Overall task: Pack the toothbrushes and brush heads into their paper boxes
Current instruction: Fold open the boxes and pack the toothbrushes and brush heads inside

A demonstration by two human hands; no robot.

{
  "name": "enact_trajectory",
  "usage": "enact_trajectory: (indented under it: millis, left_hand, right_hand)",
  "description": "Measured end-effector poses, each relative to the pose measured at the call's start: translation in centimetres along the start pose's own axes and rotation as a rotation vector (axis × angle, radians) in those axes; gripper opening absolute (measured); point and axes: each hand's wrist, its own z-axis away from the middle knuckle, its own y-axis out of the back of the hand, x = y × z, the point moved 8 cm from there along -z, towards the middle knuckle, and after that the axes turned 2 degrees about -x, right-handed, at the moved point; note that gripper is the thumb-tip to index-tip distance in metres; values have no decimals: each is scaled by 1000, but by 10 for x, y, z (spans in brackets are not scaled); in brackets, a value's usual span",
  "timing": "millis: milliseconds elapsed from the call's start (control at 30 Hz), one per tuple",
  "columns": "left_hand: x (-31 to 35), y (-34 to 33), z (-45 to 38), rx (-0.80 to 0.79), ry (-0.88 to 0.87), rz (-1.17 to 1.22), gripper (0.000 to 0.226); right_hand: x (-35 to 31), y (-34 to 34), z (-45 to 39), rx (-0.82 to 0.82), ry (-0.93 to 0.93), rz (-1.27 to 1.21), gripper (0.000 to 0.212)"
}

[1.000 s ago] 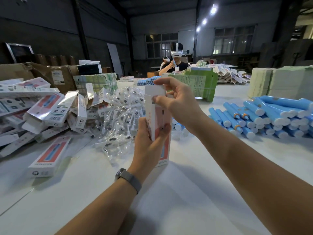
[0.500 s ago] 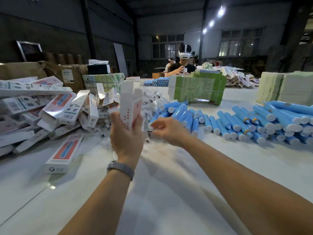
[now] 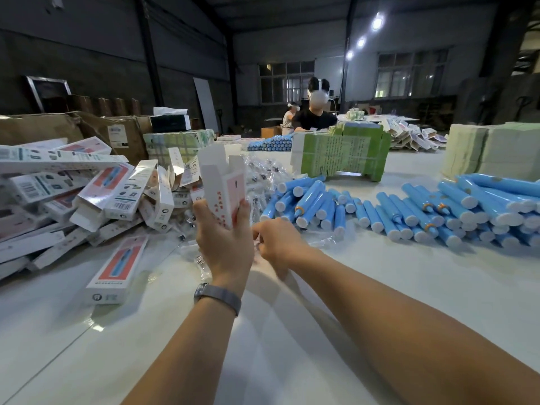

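Toothbrushes [image 3: 409, 209], blue and still loose, lay heaped on the counter [image 3: 292, 331] at right of frame, so most of the packing was left. Your left hand [image 3: 225, 244] gripped one box [image 3: 226, 188] upright at centre, its top flaps open, seemingly with nothing in it yet. Your right hand [image 3: 277, 244] reached low toward the bagged brush heads [image 3: 263, 173]; whether its curled fingers pinched anything, you could not tell. Boxes [image 3: 73, 194] were piled at left, several with open ends.
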Motion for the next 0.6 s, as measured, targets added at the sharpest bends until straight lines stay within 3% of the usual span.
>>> enact_trajectory:
  millis: [133, 267, 467, 600]
  left_hand:
    - [0, -6, 2, -57, 42, 115, 44]
    - [4, -27, 13, -216, 58, 218, 36]
    - [18, -49, 38, -412, -64, 162, 37]
    - [21, -50, 44, -403, -115, 88, 39]
  right_hand:
    - [22, 59, 17, 284, -33, -302, 21]
    - [48, 127, 53, 513, -24, -782, 19]
    - [43, 199, 99, 512, 264, -1373, 23]
    - [32, 212, 107, 414, 319, -1227, 30]
